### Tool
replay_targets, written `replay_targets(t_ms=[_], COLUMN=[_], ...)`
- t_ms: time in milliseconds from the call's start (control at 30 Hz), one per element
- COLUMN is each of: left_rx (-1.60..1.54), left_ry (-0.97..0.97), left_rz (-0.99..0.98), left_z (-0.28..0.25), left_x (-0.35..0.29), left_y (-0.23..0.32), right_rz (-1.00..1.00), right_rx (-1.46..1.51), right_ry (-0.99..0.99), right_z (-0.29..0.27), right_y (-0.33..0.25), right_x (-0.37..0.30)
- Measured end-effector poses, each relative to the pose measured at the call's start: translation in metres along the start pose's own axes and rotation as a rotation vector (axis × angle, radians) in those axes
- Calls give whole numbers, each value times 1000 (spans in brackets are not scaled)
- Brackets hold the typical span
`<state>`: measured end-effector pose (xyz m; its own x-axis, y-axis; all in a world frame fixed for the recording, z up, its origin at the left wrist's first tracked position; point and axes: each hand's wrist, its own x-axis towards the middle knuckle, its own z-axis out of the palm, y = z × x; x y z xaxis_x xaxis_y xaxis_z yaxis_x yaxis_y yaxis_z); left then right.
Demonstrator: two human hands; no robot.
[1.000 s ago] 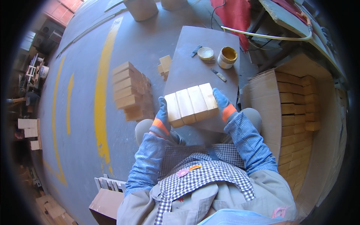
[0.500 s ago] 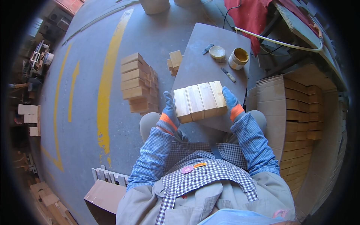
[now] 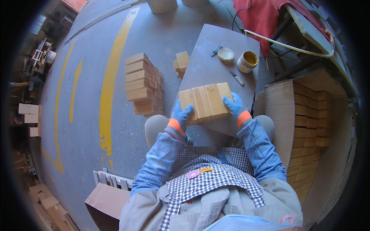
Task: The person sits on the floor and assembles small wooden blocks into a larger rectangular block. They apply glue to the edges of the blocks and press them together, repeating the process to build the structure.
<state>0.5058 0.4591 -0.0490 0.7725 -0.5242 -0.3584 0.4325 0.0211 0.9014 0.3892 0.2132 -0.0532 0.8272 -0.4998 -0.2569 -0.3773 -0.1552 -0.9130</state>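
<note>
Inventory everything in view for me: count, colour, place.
held blocks: four, tan, centre
tabletop: one, grey, upper centre
tin: one, white, on tabletop
dish: one, whitish, beside tin
tool: one, dark, on tabletop
scrap: one, blue, beside dish
block stacks: two, tan, left floor
cartons: two, brown, right and lower left
hose: one, cream, upper right
cloth: one, red, upper right
floor lines: several, yellow, left
edge clutter: uncounted, partly dim
left hand: one, blue-gloved, blocks' left end
right hand: one, blue-gloved, blocks' right end

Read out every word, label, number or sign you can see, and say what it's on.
No wording is legible.
Orange tag on the checked apron: marks too small to read.
Red stitching on the grey clothing: too small to read.
Yellow arrow on the floor: no words on it.
</note>
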Motion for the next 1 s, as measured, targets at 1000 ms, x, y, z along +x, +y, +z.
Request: replay_targets(t_ms=[1000], left_rx=[360], left_ry=[395], left_rz=[598], left_z=[6], left_x=[-8], left_y=[-56], right_rz=[-363], right_rx=[212], right_ry=[145], right_z=[26], right_y=[23], right_x=[-4])
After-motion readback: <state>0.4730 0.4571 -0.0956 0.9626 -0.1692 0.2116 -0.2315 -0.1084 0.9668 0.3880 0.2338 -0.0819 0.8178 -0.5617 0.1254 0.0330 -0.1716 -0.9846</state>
